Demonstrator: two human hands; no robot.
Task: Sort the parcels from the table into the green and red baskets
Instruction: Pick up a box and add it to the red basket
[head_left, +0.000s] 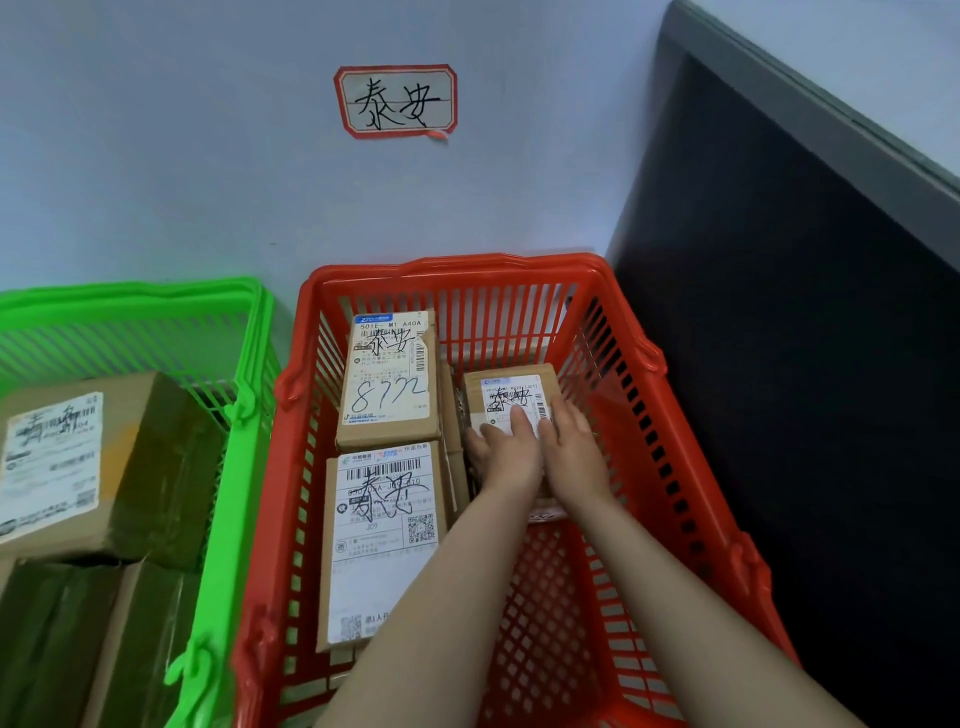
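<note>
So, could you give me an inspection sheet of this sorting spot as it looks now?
Surface: hidden beneath the baskets.
Job's things: red basket holds labelled parcels, among them a small parcel; green basket holds brown parcels.
Clutter: nothing seen.
Fingers: left hand and right hand lie flat on the small parcel.
Cables: nothing seen.
Surroundings: pale wall with handwritten label; dark panel at right.
</note>
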